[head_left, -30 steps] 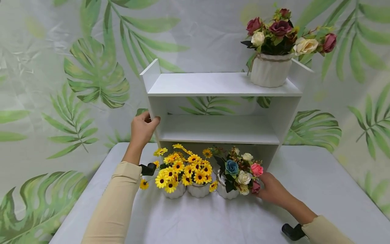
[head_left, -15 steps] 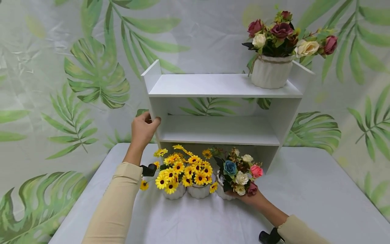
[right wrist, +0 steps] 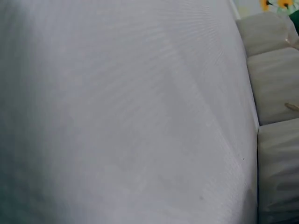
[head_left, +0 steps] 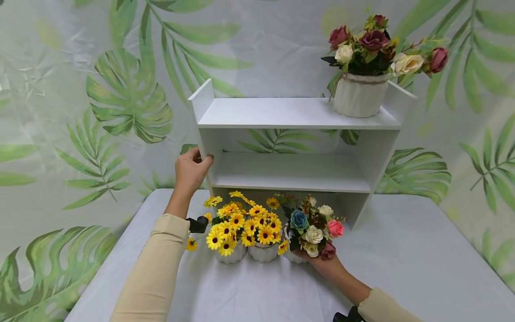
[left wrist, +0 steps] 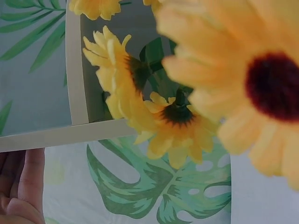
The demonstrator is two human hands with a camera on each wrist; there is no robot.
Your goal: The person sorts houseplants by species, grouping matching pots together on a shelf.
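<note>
My left hand (head_left: 191, 170) grips the left side panel of a white shelf unit (head_left: 289, 172), the thumb over its front edge. In the left wrist view, fingers (left wrist: 32, 175) lie against that panel's outer side. My right hand (head_left: 323, 266) is at the front right of a white pot (head_left: 293, 256) of mixed flowers (head_left: 314, 232), in blue, cream, pink and dark red. Blooms hide most of its fingers, so I cannot tell whether they grip the pot. Left of it stand two white pots (head_left: 263, 253) of yellow daisies (head_left: 241, 223). The right wrist view shows white pots (right wrist: 280, 84) in a row.
On the top shelf board (head_left: 261, 112), a white pot (head_left: 360, 96) of dark red and cream roses stands at the right end. The middle board (head_left: 289, 172) lies behind the flowers. A white cloth (head_left: 410, 250) covers the table, and a leaf-printed curtain (head_left: 48, 134) hangs behind.
My right hand has moved left, from beside the mixed flowers to the front of their pot. That pot and its blooms have shifted slightly left. The left hand stays on the shelf unit.
</note>
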